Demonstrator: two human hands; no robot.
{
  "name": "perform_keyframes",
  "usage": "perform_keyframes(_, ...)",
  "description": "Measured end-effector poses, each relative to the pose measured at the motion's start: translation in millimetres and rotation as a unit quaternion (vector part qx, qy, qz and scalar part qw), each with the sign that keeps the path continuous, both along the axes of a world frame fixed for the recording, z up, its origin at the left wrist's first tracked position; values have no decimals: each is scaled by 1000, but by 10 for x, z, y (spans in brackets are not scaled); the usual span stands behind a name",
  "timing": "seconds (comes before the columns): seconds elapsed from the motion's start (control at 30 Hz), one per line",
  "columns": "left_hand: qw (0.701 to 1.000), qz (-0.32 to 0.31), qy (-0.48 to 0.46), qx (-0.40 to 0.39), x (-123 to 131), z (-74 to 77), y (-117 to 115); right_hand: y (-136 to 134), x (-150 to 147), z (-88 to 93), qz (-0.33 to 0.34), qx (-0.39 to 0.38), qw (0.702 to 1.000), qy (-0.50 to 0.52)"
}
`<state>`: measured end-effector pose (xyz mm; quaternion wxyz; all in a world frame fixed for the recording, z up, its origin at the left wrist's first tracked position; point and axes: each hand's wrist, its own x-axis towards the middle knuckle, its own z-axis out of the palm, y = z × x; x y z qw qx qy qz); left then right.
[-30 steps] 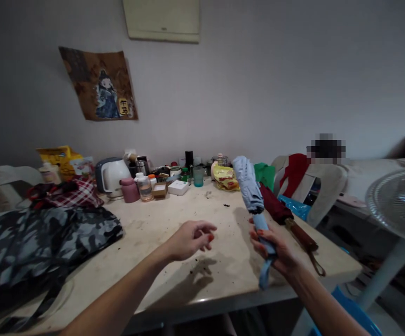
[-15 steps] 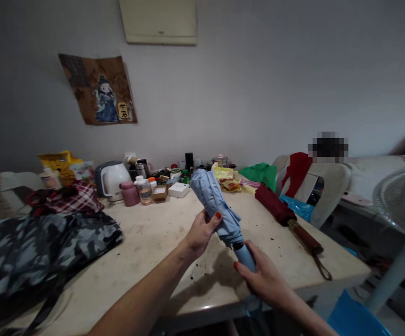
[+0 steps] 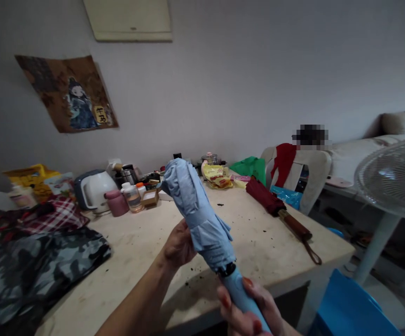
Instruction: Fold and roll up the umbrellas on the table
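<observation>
A folded light blue umbrella slants over the table, its canopy bunched in loose pleats and its tip pointing up and left. My right hand is wrapped around the light blue handle, red-painted nails showing. On the canopy's left side, my left hand grips from behind; the canopy hides its fingertips. To the right on the table lies a dark red folded umbrella with a brown handle and a strap loop.
A camouflage-patterned cloth item covers the table's left side. Along the back stand a white kettle, a pink jar, bottles and snack packets. At right are a fan, a chair and a blue bin.
The blue umbrella has come closer to me and stands higher in view. My left thumb has gone from its front, and my right hand has shifted around the handle. The view has turned right.
</observation>
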<state>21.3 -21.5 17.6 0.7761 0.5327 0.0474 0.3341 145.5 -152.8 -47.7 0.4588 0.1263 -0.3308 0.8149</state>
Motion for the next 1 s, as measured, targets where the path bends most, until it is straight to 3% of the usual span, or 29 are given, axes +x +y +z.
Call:
perform_keyframes(0.1,997,62,40,30,-11,98,-22,-18,-4,21,-55,7,998,-23)
perform_keyframes(0.23,989,138,3,49,34,151,-43,-95,-1,53,-162,5,981,-110)
perform_keyframes(0.3,984,168,12,66,43,133,-23,-132,40,85,-197,-19,967,-161)
perform_keyframes(0.37,975,204,28,88,12,145,-4,-123,159,144,-257,-62,933,-245)
perform_keyframes(0.4,970,224,24,93,-19,176,-6,-93,255,183,-311,-83,896,-306)
perform_keyframes(0.43,966,242,9,92,-58,226,-21,-44,373,225,-385,-92,837,-377)
perform_keyframes(0.47,963,255,-14,87,-101,293,-51,22,507,267,-464,-82,757,-452)
perform_keyframes(0.5,963,255,-42,79,-144,370,-95,100,649,309,-548,-73,657,-512)
perform_keyframes(0.57,973,206,-73,76,-216,522,-208,271,915,390,-679,-42,464,-568)
perform_keyframes(0.6,979,169,-78,87,-241,580,-265,351,1020,430,-710,-43,413,-569)
perform_keyframes(0.63,983,132,-78,104,-260,617,-312,422,1098,473,-723,-62,415,-549)
perform_keyframes(0.67,984,104,-74,122,-272,630,-346,479,1150,519,-721,-89,455,-515)
perform_keyframes(0.8,988,111,0,111,-280,458,-314,552,1193,698,-590,-189,710,-333)
perform_keyframes(0.87,987,131,71,56,-269,312,-243,531,1203,743,-484,-217,805,-266)
perform_keyframes(0.9,985,133,103,33,-262,245,-212,527,1213,750,-435,-229,836,-243)
perform_keyframes(0.93,983,130,132,17,-253,187,-189,532,1224,748,-414,-239,846,-236)
perform_keyframes(1.0,978,119,170,6,-229,101,-174,577,1231,737,-470,-259,803,-257)
